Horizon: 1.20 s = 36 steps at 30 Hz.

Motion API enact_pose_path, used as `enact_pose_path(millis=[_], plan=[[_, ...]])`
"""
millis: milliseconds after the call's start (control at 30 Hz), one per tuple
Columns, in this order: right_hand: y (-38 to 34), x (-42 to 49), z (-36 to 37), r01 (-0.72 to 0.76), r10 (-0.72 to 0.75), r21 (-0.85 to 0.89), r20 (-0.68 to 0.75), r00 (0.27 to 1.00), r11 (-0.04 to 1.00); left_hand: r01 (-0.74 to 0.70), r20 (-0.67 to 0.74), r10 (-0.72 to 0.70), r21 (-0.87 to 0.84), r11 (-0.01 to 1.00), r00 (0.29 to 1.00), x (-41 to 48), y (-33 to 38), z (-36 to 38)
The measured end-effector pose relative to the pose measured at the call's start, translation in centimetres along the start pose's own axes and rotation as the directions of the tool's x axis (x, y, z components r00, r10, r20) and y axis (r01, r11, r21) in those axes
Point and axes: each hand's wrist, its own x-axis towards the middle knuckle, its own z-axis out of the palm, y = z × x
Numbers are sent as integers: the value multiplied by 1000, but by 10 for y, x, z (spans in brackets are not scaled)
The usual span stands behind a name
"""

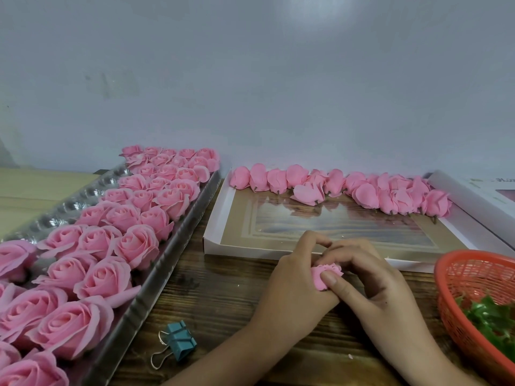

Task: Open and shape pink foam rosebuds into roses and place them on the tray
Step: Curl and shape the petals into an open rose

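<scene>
Your left hand [292, 292] cups pink foam rosebud [324, 275]; right hand [372, 277] pinches its petals, thumb pressing; pull hard and foam likely tears.

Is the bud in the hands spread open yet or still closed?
Still closed: the bud is a compact lump pinched between the left hand and right hand, no petals spread like the roses on the tray.

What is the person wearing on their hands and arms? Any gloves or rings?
Nothing. The left hand and the right hand are bare: no gloves, rings, watch or bracelet. The left forearm and the right forearm are bare too, with no sleeve showing before the picture's edge. The right thumbnail is short and unpainted.
</scene>
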Motion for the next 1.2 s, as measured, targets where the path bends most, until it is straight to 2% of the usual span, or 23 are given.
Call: enact_pose_path(millis=[267,433,567,833,1000,1200], plan=[[1,-2,1,-81,82,47,-35,996,996,-7,-41,8,16,1000,999,1,-3,1],[2,-2,4,-105,111,104,-54,992,989,-27,7,27,37,999,1000,-1,2,3],[3,0,2,-61,63,51,-38,997,997,-38,33,38,19,999,999,-1,3,3],[6,1,0,-20,21,7,-34,999,1000,-5,-25,2,-105,994,1000,2,0,1],[6,1,0,-26,30,60,-62,998,998,9,-28,-11,-95,995,1000,4,-3,0],[5,-1,1,50,-49,41,-33,998,998,26,-34,-28,-58,998,999,5,-4,-1]])
